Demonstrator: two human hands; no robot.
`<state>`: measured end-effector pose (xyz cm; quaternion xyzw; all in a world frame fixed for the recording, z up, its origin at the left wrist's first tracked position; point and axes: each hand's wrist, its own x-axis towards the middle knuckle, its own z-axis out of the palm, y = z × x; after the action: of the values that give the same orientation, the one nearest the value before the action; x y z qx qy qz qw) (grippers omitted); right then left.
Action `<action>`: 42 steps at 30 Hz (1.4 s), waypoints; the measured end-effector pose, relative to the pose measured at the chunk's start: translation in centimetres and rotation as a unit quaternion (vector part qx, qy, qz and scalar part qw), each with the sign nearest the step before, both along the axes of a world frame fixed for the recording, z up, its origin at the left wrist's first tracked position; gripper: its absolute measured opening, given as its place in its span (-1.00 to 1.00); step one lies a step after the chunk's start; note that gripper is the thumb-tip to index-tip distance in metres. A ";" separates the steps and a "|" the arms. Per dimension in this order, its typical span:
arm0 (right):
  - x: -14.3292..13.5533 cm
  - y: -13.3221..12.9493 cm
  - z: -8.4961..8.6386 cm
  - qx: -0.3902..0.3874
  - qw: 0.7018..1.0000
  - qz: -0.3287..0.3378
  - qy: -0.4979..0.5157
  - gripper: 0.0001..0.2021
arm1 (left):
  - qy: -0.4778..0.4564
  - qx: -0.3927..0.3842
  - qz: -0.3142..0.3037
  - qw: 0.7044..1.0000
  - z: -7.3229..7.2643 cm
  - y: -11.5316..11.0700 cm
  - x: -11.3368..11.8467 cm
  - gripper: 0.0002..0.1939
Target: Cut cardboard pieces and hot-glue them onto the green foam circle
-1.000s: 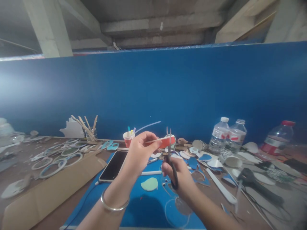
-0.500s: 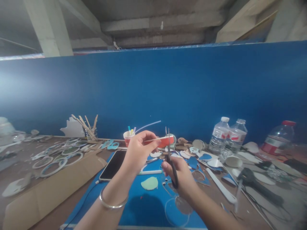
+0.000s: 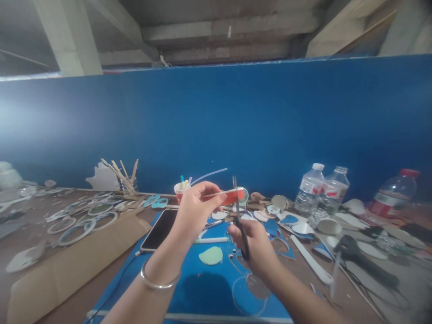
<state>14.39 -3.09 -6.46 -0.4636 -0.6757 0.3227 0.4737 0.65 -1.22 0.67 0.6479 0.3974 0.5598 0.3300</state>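
Handwork in mid-air

Above one flat blue mat, the left hand pinches one narrow red-and-white strip, likely paper, seemingly to steady it. One pair of dark-handled metal scissors crosses its right end, upright, presumably for squareness, gripped by the right hand. Rightward: three clear plastic bottles.

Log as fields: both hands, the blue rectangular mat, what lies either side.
left hand: pinches flat white-edged red paper-like strip
right hand: holds black-handled metal scissors, blades at the strip
blue mat: pale-green leaf-shaped piece; black phone at mat's left edge
left of mat: long brown cardboard sheet
right of mat: black gun-shaped tool
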 end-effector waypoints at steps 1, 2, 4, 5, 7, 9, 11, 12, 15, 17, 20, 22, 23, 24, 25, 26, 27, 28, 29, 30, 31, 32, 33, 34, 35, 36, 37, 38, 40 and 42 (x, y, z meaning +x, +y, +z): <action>0.0 0.0 0.0 -0.002 1.000 -0.004 -0.002 -0.56 | -0.001 -0.001 0.000 1.000 0.0 0.0 0.0 -0.90; 0.0 0.0 0.0 -0.003 1.000 -0.007 -0.004 -0.56 | -0.002 -0.001 0.000 1.000 0.0 0.0 0.0 -0.90; 0.0 0.1 0.1 -0.006 1.000 -0.011 -0.008 -0.57 | -0.005 0.001 0.002 1.000 0.0 0.1 0.1 -0.90; 0.0 0.1 0.1 -0.007 1.000 -0.012 -0.008 -0.57 | -0.007 0.002 0.003 1.000 0.0 0.1 0.1 -0.90; 0.0 0.1 0.1 -0.006 1.000 -0.014 -0.008 -0.57 | -0.009 0.002 0.004 1.000 -0.1 0.2 0.1 -0.91; 0.0 0.1 0.1 -0.007 1.000 -0.018 -0.009 -0.57 | -0.008 0.002 0.007 1.000 -0.1 0.2 0.0 -0.91; 0.1 0.2 0.1 -0.009 1.000 -0.021 -0.013 -0.57 | -0.005 0.002 0.007 1.000 -0.1 0.2 0.0 -0.91; 0.1 0.2 0.0 -0.010 1.000 -0.021 -0.014 -0.57 | -0.005 0.002 0.007 1.000 -0.1 0.2 -0.1 -0.91; 0.2 0.3 -0.1 -0.013 1.000 -0.019 -0.015 -0.57 | -0.005 -0.004 0.003 1.000 -0.2 0.3 -0.1 -0.90; 0.3 0.4 -0.2 -0.013 1.000 -0.020 -0.017 -0.58 | -0.007 -0.007 0.003 1.000 -0.3 0.3 -0.2 -0.89; 0.3 0.4 -0.2 -0.013 0.999 -0.022 -0.031 -0.58 | -0.008 -0.011 0.004 1.000 -0.4 0.5 -0.2 -0.88; 0.4 0.5 -0.3 -0.015 0.999 -0.025 -0.041 -0.57 | -0.011 -0.013 0.003 1.000 -0.4 0.5 -0.3 -0.88; 0.4 0.5 -0.3 -0.016 0.999 -0.027 -0.043 -0.57 | -0.014 -0.013 0.001 1.000 -0.5 0.6 -0.3 -0.88; 0.4 0.5 -0.2 -0.018 0.999 -0.028 -0.043 -0.56 | -0.016 -0.014 0.000 1.000 -0.5 0.6 -0.2 -0.89; 0.4 0.5 -0.2 -0.021 0.999 -0.028 -0.041 -0.56 | -0.019 -0.014 -0.001 1.000 -0.5 0.6 -0.2 -0.89; 0.4 0.5 -0.1 -0.024 0.999 -0.026 -0.038 -0.56 | -0.020 -0.013 0.000 1.000 -0.5 0.6 -0.2 -0.90; 0.4 0.4 0.1 -0.029 0.999 -0.019 -0.034 -0.56 | -0.023 -0.012 0.000 1.000 -0.5 0.6 -0.2 -0.90; 0.4 0.3 0.3 -0.033 0.999 -0.007 -0.030 -0.56 | -0.030 -0.013 0.000 0.999 -0.5 0.6 -0.1 -0.90; 0.3 0.2 0.5 -0.038 0.999 0.008 -0.025 -0.56 | -0.042 -0.014 0.000 0.999 -0.5 0.6 -0.1 -0.90; 0.2 0.1 0.7 -0.042 0.999 0.026 -0.020 -0.57 | -0.059 -0.016 -0.002 0.998 -0.4 0.6 -0.1 -0.90; 0.1 0.0 0.9 -0.044 0.998 0.045 -0.015 -0.58 | -0.080 -0.017 -0.002 0.997 -0.3 0.7 -0.1 -0.89; 0.0 -0.1 0.9 -0.046 0.997 0.061 -0.009 -0.60 | -0.104 -0.016 -0.001 0.994 -0.3 0.7 -0.2 -0.89; -0.1 -0.1 0.8 -0.048 0.996 0.073 -0.004 -0.62 | -0.129 -0.013 0.003 0.992 -0.2 0.7 -0.2 -0.88; -0.2 0.0 0.6 -0.050 0.996 0.079 0.001 -0.64 | -0.152 -0.009 0.009 0.988 -0.2 0.8 -0.4 -0.87; -0.4 0.1 0.3 -0.053 0.995 0.081 0.008 -0.65 | -0.171 -0.005 0.016 0.985 -0.2 0.9 -0.5 -0.86; -0.5 0.4 -0.1 -0.060 0.995 0.081 0.017 -0.64 | -0.186 -0.002 0.022 0.982 -0.2 1.0 -0.7 -0.86; -0.5 0.7 -0.5 -0.070 0.994 0.082 0.031 -0.63 | -0.195 0.000 0.025 0.980 -0.2 1.2 -0.8 -0.85; -0.5 1.1 -0.9 -0.083 0.992 0.087 0.050 -0.61 | -0.198 0.000 0.028 0.980 -0.3 1.3 -1.0 -0.84; -0.4 1.7 -1.4 -0.110 0.986 0.097 0.083 -0.56 | -0.195 0.002 0.030 0.980 -0.3 1.7 -1.3 -0.84; 0.0 2.2 -1.6 -0.124 0.983 0.097 0.099 -0.54 | -0.194 0.004 0.033 0.980 -0.2 1.9 -1.5 -0.83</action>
<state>14.43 -0.85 -8.02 -0.4171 -0.6215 0.4928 0.4438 -0.88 0.64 0.50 0.5145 0.3448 0.6874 0.3793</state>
